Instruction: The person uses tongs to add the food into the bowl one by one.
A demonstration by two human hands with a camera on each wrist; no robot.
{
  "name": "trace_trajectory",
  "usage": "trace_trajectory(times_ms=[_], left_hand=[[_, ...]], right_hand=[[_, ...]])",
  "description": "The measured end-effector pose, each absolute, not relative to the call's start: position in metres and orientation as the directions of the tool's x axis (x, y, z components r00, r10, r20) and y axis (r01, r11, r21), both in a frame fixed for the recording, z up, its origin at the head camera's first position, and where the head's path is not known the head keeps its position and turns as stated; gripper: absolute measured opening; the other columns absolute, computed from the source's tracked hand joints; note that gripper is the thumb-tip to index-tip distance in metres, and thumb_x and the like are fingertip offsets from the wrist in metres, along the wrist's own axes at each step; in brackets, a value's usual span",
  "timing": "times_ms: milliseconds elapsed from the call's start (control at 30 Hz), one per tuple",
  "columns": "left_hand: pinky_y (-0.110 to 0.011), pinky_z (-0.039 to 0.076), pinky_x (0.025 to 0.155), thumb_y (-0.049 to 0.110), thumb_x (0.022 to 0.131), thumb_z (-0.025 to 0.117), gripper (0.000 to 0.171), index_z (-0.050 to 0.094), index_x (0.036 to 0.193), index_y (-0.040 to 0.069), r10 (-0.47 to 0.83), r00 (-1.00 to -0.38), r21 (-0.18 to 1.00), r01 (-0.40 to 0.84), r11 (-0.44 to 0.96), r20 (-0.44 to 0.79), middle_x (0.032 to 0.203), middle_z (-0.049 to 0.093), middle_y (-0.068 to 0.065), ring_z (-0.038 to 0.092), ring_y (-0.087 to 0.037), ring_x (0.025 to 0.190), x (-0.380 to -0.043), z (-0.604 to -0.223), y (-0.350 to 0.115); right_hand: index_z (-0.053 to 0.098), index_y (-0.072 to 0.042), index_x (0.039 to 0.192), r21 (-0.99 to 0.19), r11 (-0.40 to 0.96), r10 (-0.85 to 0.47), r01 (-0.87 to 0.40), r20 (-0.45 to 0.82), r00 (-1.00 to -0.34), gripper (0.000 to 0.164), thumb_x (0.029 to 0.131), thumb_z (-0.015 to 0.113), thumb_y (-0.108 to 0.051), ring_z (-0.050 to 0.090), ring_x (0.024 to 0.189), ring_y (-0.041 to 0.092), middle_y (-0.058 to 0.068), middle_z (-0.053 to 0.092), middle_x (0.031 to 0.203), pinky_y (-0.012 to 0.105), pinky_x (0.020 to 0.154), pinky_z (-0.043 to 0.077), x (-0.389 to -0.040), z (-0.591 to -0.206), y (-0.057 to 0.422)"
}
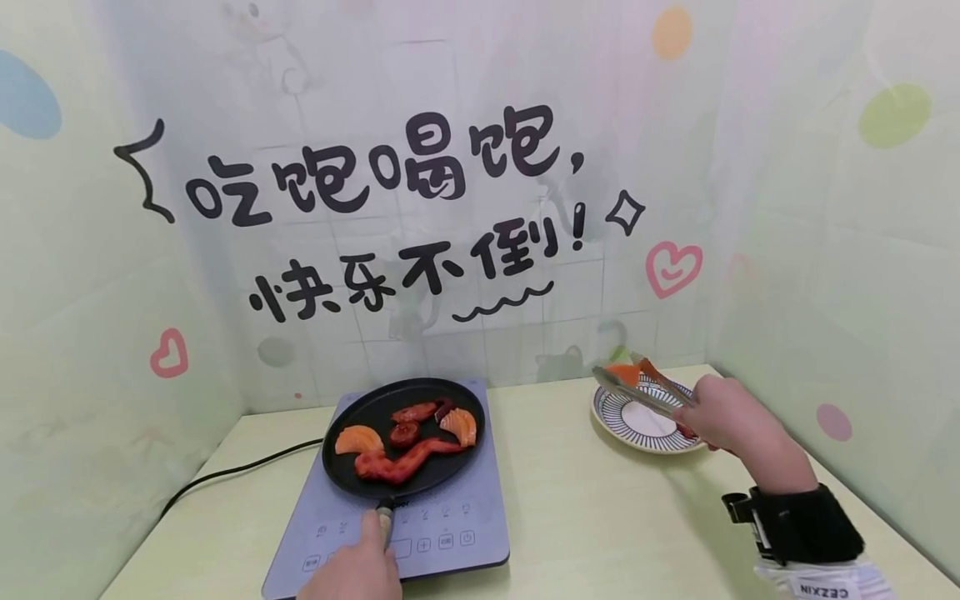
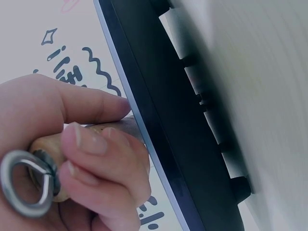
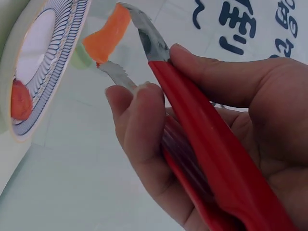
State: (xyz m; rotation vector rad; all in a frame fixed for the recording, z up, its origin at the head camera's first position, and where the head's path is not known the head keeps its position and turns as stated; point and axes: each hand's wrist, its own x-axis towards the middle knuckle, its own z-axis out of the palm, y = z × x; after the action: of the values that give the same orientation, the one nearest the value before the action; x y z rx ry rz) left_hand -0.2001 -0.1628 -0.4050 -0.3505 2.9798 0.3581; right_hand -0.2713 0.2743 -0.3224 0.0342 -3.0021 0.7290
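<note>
My left hand (image 1: 356, 571) grips the wooden handle (image 2: 50, 144) of a round black frying pan (image 1: 369, 408); a metal ring hangs at the handle's end in the left wrist view. In the pan lie a reddish chicken wing (image 1: 397, 467), orange slices (image 1: 358, 439) and several other red pieces. Over at the right, my right hand (image 1: 720, 412) holds red-handled metal tongs (image 3: 202, 139). Their tips pinch an orange piece (image 3: 109, 36) above a blue-patterned plate (image 1: 618, 427). A red round piece (image 3: 20, 100) lies on that plate, partly hidden by the hand in the head view.
Under the pan is a flat induction cooktop (image 1: 480, 533), its black cord (image 1: 247, 462) running left. The pale table (image 1: 562, 500) stretches between cooktop and plate. A printed curtain (image 1: 450, 350) with black lettering encloses the back and sides.
</note>
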Motion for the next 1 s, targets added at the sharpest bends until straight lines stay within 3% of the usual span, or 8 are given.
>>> trace_trajectory(times_ms=[133, 500, 767, 1000], left_hand=[[-0.041, 0.039, 0.057, 0.026, 0.106, 0.062, 0.044, 0.047, 0.143, 0.005, -0.208, -0.968, 0.225, -0.236, 0.945, -0.143, 0.067, 0.056, -0.010, 0.056, -0.025, 0.059, -0.199, -0.404, -0.163], [-0.043, 0.040, 0.058, 0.027, 0.107, 0.061, 0.049, 0.045, 0.149, 0.008, -0.218, -0.966, 0.222, -0.246, 0.944, -0.142, 0.067, 0.057, -0.009, 0.056, -0.025, 0.059, -0.203, -0.408, -0.164], [-0.044, 0.042, 0.059, 0.029, 0.106, 0.062, 0.048, 0.047, 0.147, 0.009, -0.232, -0.963, 0.215, -0.258, 0.942, -0.138, 0.068, 0.057, -0.010, 0.056, -0.026, 0.060, -0.204, -0.411, -0.165], [-0.045, 0.046, 0.061, 0.028, 0.106, 0.063, 0.046, 0.048, 0.145, 0.009, -0.250, -0.958, 0.214, -0.276, 0.937, -0.143, 0.070, 0.059, -0.010, 0.057, -0.026, 0.062, -0.201, -0.406, -0.160]], right_hand=[[0.061, -0.005, 0.074, -0.432, 0.898, -0.034, -0.080, 0.113, -0.993, 0.030, 0.096, 0.071, -0.022, 0.054, 0.057, 0.018, 0.004, 0.055, 0.063, 0.033, 0.056, 0.042, -0.269, -0.315, 0.256], [0.060, -0.012, 0.071, -0.448, 0.843, -0.169, -0.296, 0.301, -0.938, 0.030, 0.097, 0.074, -0.020, 0.034, 0.056, 0.013, -0.007, 0.034, 0.057, 0.031, 0.056, 0.032, -0.256, -0.306, 0.192], [0.064, -0.010, 0.079, -0.562, 0.771, -0.181, -0.300, 0.259, -0.949, 0.024, 0.099, 0.074, -0.018, 0.041, 0.054, 0.014, -0.002, 0.043, 0.060, 0.030, 0.053, 0.036, -0.256, -0.303, 0.126], [0.062, -0.011, 0.074, -0.566, 0.750, -0.233, -0.342, 0.258, -0.938, 0.030, 0.099, 0.075, -0.022, 0.044, 0.054, 0.014, -0.003, 0.045, 0.061, 0.029, 0.052, 0.037, -0.271, -0.317, 0.069]])
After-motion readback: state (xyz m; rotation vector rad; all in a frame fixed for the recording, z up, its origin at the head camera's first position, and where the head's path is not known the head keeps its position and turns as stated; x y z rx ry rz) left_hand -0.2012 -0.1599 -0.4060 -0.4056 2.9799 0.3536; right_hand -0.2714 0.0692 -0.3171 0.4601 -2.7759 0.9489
